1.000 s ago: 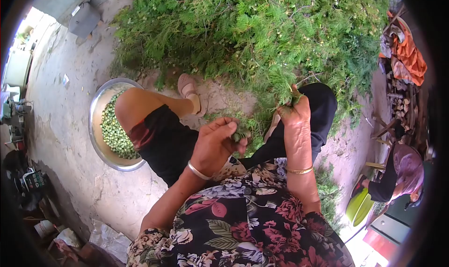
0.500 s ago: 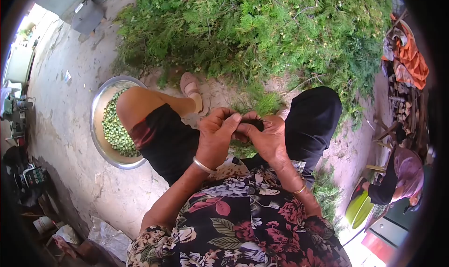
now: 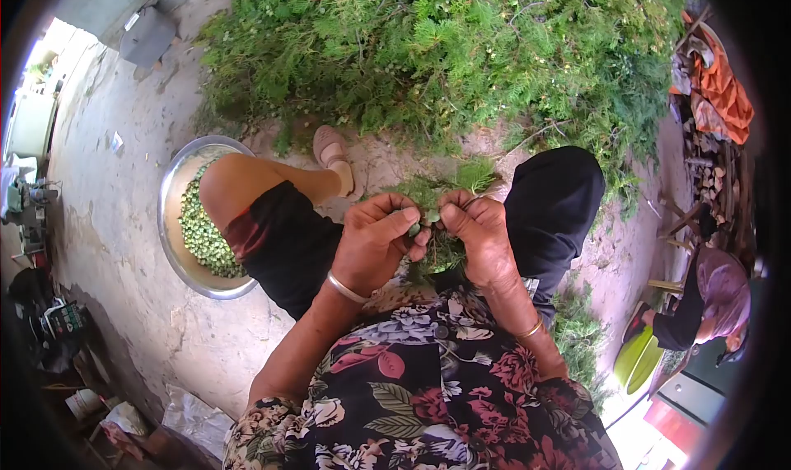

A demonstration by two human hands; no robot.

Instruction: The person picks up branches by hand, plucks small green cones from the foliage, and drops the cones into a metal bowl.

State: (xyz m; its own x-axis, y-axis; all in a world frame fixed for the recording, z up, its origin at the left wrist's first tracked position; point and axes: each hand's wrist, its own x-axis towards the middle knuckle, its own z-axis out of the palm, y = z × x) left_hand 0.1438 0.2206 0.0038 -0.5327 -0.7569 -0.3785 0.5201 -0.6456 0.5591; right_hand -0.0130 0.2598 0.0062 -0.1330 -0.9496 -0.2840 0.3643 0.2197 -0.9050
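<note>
Between my knees, both hands work close together on an evergreen sprig [image 3: 443,252] with flat, scaly green leaves. My left hand [image 3: 372,241] is closed, with small green cones [image 3: 414,229] at its thumb and fingertips. My right hand [image 3: 486,238] pinches the sprig between thumb and forefinger, just right of the left fingertips. Part of the sprig is hidden behind my fingers. Beside my left knee, a wide metal basin [image 3: 170,252] holds many small green cones [image 3: 202,235]; the knee covers part of it.
A large heap of cut evergreen branches [image 3: 445,58] lies ahead of my feet. Another person [image 3: 713,297] sits at the right, near a stack of firewood [image 3: 713,182] and an orange cloth [image 3: 721,83]. A plastic sheet [image 3: 196,420] lies at lower left on the concrete floor [image 3: 115,247].
My hands have drawn slightly apart at the fingertips, and my right hand has turned. Green cones and leaves now show between them, where a dark gap showed before.
</note>
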